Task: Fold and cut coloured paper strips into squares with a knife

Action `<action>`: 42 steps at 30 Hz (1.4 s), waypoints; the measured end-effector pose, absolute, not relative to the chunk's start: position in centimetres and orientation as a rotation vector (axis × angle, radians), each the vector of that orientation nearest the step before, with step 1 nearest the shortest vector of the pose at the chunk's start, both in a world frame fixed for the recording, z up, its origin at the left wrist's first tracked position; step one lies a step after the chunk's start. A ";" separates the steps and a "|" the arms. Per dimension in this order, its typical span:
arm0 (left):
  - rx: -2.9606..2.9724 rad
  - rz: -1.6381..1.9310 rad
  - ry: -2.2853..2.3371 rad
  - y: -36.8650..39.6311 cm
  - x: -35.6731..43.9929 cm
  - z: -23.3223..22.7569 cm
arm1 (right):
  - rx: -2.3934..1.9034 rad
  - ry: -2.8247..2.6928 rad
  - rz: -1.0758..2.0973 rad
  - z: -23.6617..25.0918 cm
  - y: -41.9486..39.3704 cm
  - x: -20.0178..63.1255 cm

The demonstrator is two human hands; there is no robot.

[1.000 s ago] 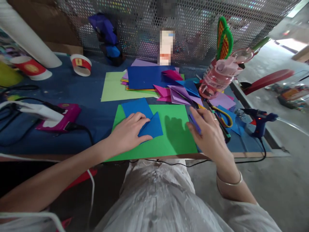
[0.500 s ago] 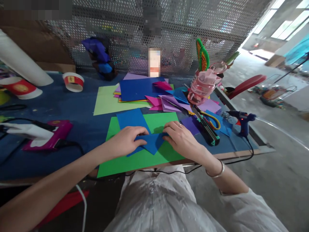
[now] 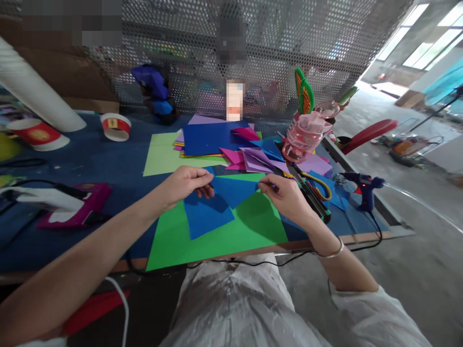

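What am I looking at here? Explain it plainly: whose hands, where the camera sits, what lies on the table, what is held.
No machine here: a person wears a camera on the head, looking down at their own bare hands. The left hand and right hand each pinch an edge of a blue paper sheet, lifting it above a green sheet on the blue-covered table. Behind lies a stack of coloured papers. At the right are a pink bottle and a blue glue gun; at the left, a pink glue gun and red-and-white paper cups.

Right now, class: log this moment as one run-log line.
left hand: pinching blue paper | right hand: pinching its other corner | paper: lifted over green sheet | glue gun: right
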State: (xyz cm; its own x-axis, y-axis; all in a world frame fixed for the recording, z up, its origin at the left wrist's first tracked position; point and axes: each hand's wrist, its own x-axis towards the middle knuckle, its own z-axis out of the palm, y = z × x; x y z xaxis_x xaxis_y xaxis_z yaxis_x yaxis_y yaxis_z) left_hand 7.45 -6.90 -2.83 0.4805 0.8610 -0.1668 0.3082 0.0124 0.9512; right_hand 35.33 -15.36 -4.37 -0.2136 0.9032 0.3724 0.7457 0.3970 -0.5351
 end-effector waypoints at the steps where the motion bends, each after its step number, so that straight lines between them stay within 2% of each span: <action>1: 1.523 0.604 1.057 -6.8 7.4 -3.0 | -1.370 -2.028 0.314 -4.5 -15.3 35.2; 7: 1.366 0.667 1.078 -6.5 7.3 -4.4 | -1.072 -2.219 0.237 -5.8 -15.1 34.2; 14: 1.284 0.749 0.921 -7.8 7.8 -4.8 | -1.105 -2.146 0.301 -6.6 -15.1 33.9; 22: 1.345 0.758 0.670 -7.9 7.7 -6.0 | -1.215 -2.086 0.507 -6.2 -15.7 33.7; 31: 1.340 0.758 0.662 -8.0 7.7 -6.2 | -1.249 -1.967 0.798 -6.2 -15.8 33.6; 42: 1.203 0.722 0.634 -8.4 7.8 -5.6 | -1.387 -1.567 1.248 -5.8 -15.6 33.5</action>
State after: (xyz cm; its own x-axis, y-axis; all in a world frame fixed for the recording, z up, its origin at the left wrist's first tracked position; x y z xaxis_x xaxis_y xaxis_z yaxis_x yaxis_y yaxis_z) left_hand 7.84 -8.43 -5.57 0.6229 0.7802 -0.0565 -0.1568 0.1954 0.9681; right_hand 33.50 -15.61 -5.82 -0.1906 0.9769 -0.0967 0.3132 -0.0328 -0.9491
